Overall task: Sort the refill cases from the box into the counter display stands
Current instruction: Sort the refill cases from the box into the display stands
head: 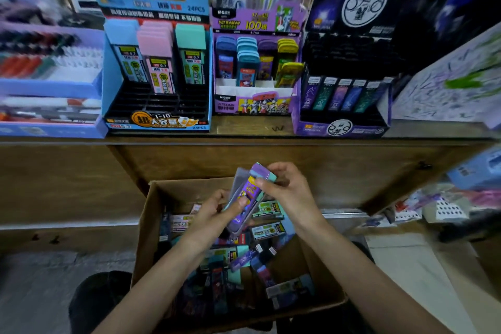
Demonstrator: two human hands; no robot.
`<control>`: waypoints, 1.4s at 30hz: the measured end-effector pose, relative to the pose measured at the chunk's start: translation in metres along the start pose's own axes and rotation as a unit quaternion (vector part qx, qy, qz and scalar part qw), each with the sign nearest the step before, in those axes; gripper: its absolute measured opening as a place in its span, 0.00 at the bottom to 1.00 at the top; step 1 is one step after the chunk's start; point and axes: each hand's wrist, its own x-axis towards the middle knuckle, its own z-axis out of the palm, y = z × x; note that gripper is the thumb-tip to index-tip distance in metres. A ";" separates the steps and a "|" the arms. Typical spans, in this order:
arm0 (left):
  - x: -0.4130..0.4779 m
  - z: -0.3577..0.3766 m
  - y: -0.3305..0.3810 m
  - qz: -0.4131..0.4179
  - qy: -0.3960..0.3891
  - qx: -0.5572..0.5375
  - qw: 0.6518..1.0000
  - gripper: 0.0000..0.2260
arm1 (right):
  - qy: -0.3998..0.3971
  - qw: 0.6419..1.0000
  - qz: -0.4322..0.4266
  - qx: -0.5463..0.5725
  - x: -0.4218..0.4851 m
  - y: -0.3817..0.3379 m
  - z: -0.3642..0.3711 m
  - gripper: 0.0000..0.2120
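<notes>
Fingers (265,184) of the right hand (291,195) and left hand (212,213) pinch stacked refill cases (254,172) above the box (151,221).

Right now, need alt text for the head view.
The left hand and right hand hold a stack of refill cases, purple on top, above an open cardboard box of mixed cases. On the counter behind stand a blue stand, a purple Ultraman stand and a dark purple stand.

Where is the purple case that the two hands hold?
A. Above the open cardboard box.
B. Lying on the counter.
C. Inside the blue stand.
A: the left hand and the right hand grip the purple case over the cardboard box, below the counter.
</notes>
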 end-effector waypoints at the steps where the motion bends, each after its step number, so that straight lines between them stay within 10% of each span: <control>1: -0.001 0.004 0.004 -0.001 -0.004 -0.004 1.000 0.18 | -0.004 1.000 -0.002 0.002 -0.001 -0.005 -0.003 0.14; 24: 0.006 0.010 0.084 0.173 0.111 -0.025 0.978 0.12 | 0.022 0.963 -0.263 -0.049 0.035 -0.167 -0.081 0.13; 42: -0.004 -0.027 0.099 0.199 0.122 -0.015 0.972 0.12 | 0.069 0.809 -0.360 -0.459 0.126 -0.196 -0.023 0.08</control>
